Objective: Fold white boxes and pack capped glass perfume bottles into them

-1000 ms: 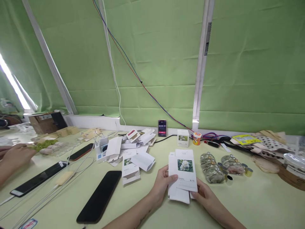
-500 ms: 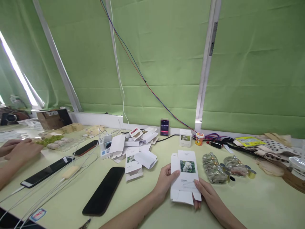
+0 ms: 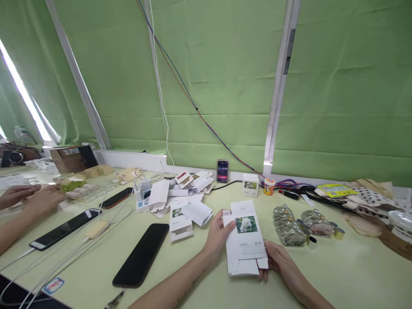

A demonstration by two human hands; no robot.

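Between 2 hands, flat carton (image 3: 246,244), long axis pointing away.

The left hand (image 3: 219,234) and right hand (image 3: 278,262) hold a flat white carton (image 3: 246,240) by its sides. A pile of cartons (image 3: 183,199) lies to its left, near a black phone (image 3: 141,255); two clear bags (image 3: 289,225) lie to its right.
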